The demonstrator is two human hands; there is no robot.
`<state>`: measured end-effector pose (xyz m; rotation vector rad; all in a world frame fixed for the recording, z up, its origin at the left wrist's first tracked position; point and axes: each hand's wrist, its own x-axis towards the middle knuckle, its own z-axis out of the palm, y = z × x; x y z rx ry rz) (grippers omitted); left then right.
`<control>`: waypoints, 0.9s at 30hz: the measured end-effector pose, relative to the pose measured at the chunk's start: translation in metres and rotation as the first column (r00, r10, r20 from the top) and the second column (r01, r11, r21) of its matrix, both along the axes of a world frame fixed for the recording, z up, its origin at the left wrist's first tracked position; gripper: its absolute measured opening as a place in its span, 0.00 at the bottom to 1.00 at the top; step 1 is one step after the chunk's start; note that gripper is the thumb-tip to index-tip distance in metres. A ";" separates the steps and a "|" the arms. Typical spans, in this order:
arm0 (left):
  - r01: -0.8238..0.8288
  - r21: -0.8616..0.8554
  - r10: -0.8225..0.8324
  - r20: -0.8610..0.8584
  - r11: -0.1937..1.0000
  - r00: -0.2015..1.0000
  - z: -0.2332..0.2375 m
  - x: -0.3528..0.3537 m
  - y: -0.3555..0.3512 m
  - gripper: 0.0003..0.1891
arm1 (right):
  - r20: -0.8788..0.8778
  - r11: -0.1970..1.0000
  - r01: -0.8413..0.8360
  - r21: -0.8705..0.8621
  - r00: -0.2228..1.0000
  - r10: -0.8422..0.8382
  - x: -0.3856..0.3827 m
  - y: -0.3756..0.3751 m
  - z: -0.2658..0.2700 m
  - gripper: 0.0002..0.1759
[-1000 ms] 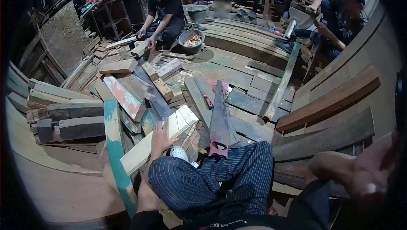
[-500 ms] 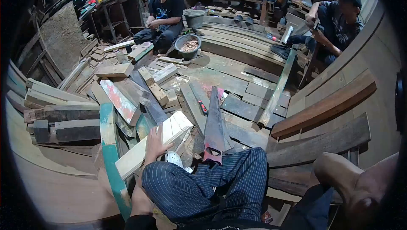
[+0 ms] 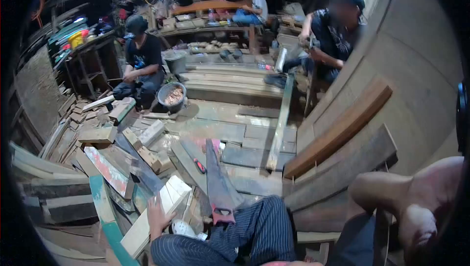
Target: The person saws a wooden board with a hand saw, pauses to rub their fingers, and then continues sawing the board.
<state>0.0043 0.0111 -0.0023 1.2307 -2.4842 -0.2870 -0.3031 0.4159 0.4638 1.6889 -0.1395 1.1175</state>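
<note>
My left hand (image 3: 157, 215) lies across a pale wood plank (image 3: 172, 192), its fingers reaching over the far edge and its thumb on the near side. The plank slants over a pile of offcuts beside my left knee. My right hand (image 3: 422, 223) is raised close to the camera at the right edge, with the arm bent. Its fingers are blurred, and I cannot make out whether they hold anything. A handsaw (image 3: 219, 182) leans with its reddish handle against my striped trousers. Left of the blade lies a red-and-black handled tool (image 3: 199, 166).
Loose wood (image 3: 110, 168) is piled at the left. A reddish-brown beam (image 3: 338, 131) and a grey board (image 3: 342, 168) lie at the right. A bucket of shavings (image 3: 171, 97) stands ahead near a seated person (image 3: 142, 60). Another person (image 3: 333, 36) sits at the right; one more sits far back.
My view has turned to the right and up, so the scene has shifted left and down. My left hand stays on the plank, and my right arm remains raised.
</note>
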 end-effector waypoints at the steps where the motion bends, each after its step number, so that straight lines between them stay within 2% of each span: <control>1: 0.002 -0.005 -0.002 -0.005 1.000 1.000 0.004 -0.004 0.001 0.61 | 0.015 1.000 0.011 0.001 1.000 -0.011 0.000 0.001 -0.002 0.19; 12: 0.003 -0.020 -0.003 -0.015 1.000 1.000 0.000 -0.005 -0.003 0.60 | 0.050 0.995 0.043 0.088 0.998 -0.048 -0.014 -0.019 -0.019 0.18; 15: 0.003 -0.016 -0.004 -0.011 1.000 1.000 0.001 -0.002 0.000 0.58 | 0.117 0.993 0.039 0.115 0.992 -0.053 -0.023 -0.028 -0.028 0.18; 18: -0.017 -0.008 0.017 0.008 1.000 1.000 0.004 -0.006 -0.002 0.59 | 0.322 0.981 0.065 0.185 0.939 -0.122 -0.043 -0.037 -0.068 0.18; 20: -0.021 -0.018 0.021 0.015 1.000 1.000 0.005 -0.006 0.000 0.60 | 0.551 0.934 0.109 0.340 0.781 -0.292 -0.060 -0.054 -0.115 0.17; 21: -0.022 -0.024 0.023 0.019 0.999 1.000 0.006 -0.007 0.000 0.60 | 0.649 0.872 0.116 0.476 0.623 -0.437 -0.071 -0.069 -0.141 0.17; 23: -0.022 -0.012 0.022 0.015 1.000 1.000 0.008 -0.008 0.000 0.60 | 0.674 0.705 0.023 0.709 0.274 -0.686 -0.080 -0.103 -0.194 0.17; 25: -0.021 -0.003 0.021 0.010 1.000 1.000 0.009 -0.008 0.001 0.59 | 0.559 0.516 -0.373 0.771 0.006 -0.829 -0.102 -0.113 -0.308 0.24; 26: -0.018 -0.004 0.018 0.003 1.000 1.000 0.011 -0.009 0.002 0.59 | 0.396 0.386 -0.204 0.900 0.011 -0.918 -0.118 -0.110 -0.414 0.32; 27: -0.016 -0.013 0.016 0.001 1.000 1.000 0.010 -0.007 0.003 0.59 | -0.087 -0.086 0.062 0.994 0.002 -0.996 -0.100 -0.091 -0.475 0.39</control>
